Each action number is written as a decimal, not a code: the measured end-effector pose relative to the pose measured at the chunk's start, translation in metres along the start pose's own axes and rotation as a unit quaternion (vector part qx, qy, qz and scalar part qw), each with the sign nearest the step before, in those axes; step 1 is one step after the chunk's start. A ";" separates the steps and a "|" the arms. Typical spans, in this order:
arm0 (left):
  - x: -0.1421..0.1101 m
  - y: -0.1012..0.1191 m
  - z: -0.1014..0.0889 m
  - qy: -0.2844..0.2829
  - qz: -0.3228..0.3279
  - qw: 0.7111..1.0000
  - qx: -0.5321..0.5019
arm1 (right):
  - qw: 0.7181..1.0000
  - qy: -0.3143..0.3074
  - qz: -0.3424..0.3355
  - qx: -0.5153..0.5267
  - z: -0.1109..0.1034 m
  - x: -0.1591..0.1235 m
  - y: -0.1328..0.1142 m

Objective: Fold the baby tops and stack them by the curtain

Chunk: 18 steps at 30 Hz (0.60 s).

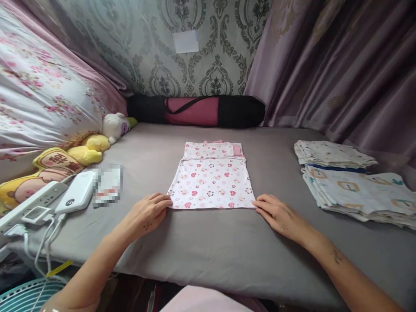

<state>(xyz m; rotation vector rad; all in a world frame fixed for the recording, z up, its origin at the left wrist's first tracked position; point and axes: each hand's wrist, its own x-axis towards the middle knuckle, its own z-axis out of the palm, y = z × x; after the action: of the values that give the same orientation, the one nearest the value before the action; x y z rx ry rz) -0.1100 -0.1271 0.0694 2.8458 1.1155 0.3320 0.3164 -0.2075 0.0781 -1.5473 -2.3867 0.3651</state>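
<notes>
A small white garment (212, 177) printed with pink hearts and flowers lies folded flat on the grey bed sheet (201, 247), its near edge facing me. My left hand (147, 213) rests on the sheet at the garment's near left corner, fingertips touching the hem, fingers together and lightly curled. At the near right corner lies my right hand (279, 214), fingers stretched out flat, tips against the hem. Neither hand lifts the cloth.
Two stacks of folded printed cloths (351, 182) sit at the right. Plush toys (87, 149), a white power bank (76, 193) and a power strip (30, 203) with cables lie at the left. A black and pink bolster (195, 110) lines the wall; curtains hang right.
</notes>
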 end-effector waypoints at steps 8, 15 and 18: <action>0.008 0.001 -0.004 0.012 -0.004 0.998 -0.054 | 0.997 0.011 -0.017 -0.075 0.006 0.003 -0.001; 0.018 0.000 -0.016 0.040 -0.133 0.973 -0.182 | 0.996 0.036 0.023 -0.084 -0.001 0.015 -0.004; 0.032 -0.005 -0.022 0.074 -0.179 0.961 -0.200 | 0.992 0.080 0.080 -0.063 -0.004 0.028 -0.003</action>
<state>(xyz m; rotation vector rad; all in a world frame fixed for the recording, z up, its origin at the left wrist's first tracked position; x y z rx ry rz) -0.0958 -0.1020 0.0952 2.2504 1.3760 0.6623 0.3044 -0.1829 0.0853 -1.7586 -2.2073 0.1181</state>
